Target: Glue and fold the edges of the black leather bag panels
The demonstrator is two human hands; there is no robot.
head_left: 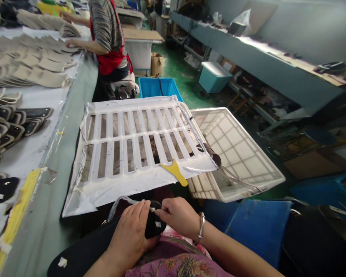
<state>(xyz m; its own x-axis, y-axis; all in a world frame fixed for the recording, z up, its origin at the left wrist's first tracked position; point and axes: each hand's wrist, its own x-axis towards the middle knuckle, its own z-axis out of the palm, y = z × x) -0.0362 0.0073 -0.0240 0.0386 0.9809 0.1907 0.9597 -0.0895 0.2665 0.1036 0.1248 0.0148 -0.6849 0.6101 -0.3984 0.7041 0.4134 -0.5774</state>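
Note:
A long black flat piece [96, 242] with a rounded end lies slantwise across my lap. Small white patches, such as the white patch [62, 262] at its near end, are stuck to it. My left hand [131, 227] is closed over the piece, fingers on top and thumb at the lower edge. At the far rounded end, my right hand [177, 215] is pinched beside a small whitish bit; what its fingertips grip is too small to make out. Just beyond my hands, a yellow forked flat tool [175, 173] rests on a white slatted rack [119, 139].
On the left bench [50, 192] lie black rounded pieces [15, 127] and rows of beige pieces [43, 73]. A white plastic crate [242, 150] holds a strap at the right. A co-worker in a red apron [111, 61] sits ahead, near a blue bin [158, 86].

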